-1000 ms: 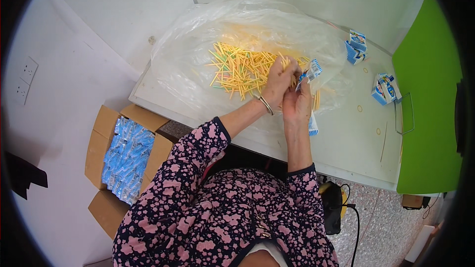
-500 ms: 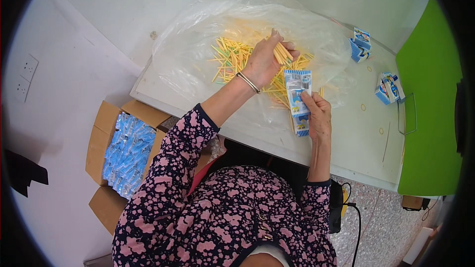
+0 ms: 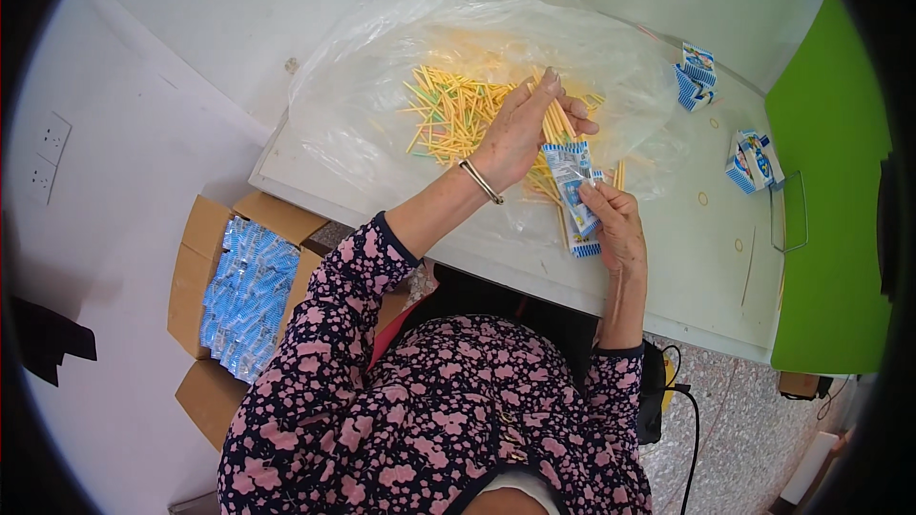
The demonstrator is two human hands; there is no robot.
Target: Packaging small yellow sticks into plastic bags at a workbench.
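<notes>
My left hand [image 3: 520,133] is closed round a small bundle of thin yellow sticks [image 3: 557,124], fingers curled and pointing away from me. The lower ends of the sticks meet the top edge of a blue-and-white packet [image 3: 571,172]; whether they have gone inside, I cannot tell. My right hand [image 3: 618,221] pinches this packet between thumb and fingers, with a second packet [image 3: 586,249] showing beneath it. Behind and left of my hands, a loose heap of yellow sticks [image 3: 453,110], a few green or pink, lies on a clear plastic bag [image 3: 358,86].
An open cardboard box [image 3: 196,238] full of blue-and-white packets [image 3: 250,296] stands left of the white table [image 3: 687,262]. Two small blue-and-white cartons, a far one [image 3: 696,78] and a nearer one [image 3: 752,162], sit at the right, before a green panel [image 3: 840,229]. Rubber bands lie nearby.
My left hand has come slightly right and nearer, bringing the stick ends onto the packet's top edge. The upper packet has tilted, its top leaning left toward the sticks.
</notes>
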